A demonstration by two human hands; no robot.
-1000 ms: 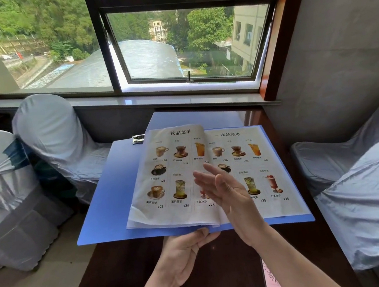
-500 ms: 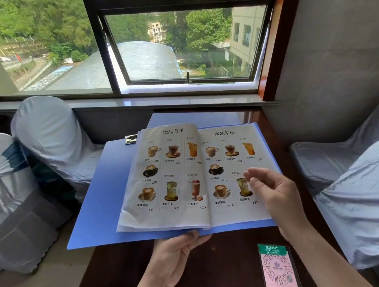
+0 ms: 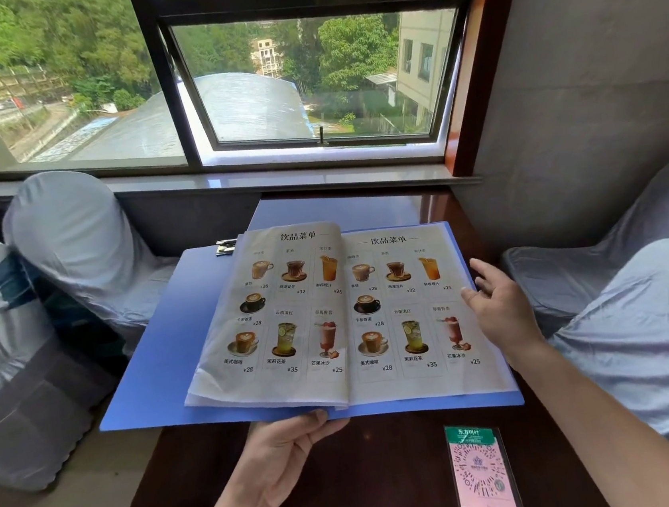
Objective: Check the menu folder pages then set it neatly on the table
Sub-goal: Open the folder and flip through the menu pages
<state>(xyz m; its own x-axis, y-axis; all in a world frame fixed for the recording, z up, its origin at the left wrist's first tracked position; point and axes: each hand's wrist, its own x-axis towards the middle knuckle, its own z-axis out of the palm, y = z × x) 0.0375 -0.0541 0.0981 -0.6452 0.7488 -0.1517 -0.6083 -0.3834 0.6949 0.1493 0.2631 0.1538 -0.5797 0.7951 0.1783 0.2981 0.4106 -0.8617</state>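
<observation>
While the left hand [image 3: 288, 446] pinches the near edge of the menu folder [image 3: 161, 356], its thumb lies on top and its other fingers are tucked under, out of sight. That grip is closed tight on the blue cover, right at the fold in the middle. Just to the right of this grip, a pink card with a square code [image 3: 481, 474] lies flat on the dark worktop [image 3: 371, 478].

From the grip, the folder spreads out left and right and reaches away toward the window. It is open, and its left side sticks out past the worktop edge. Two pages [image 3: 398, 312] with drink pictures and prices face up.

Farther off and to the right of the grip, the right hand [image 3: 497, 305] is at the far right edge of the folder. Its grip is open, fingers spread loosely, and it holds nothing. I cannot tell if the fingertips touch the page.

Past the folder's far left corner, a small metal clip [image 3: 226, 247] shows. Chairs in white covers [image 3: 74, 249] stand to the left and right. Beyond them is the window [image 3: 306, 89].
</observation>
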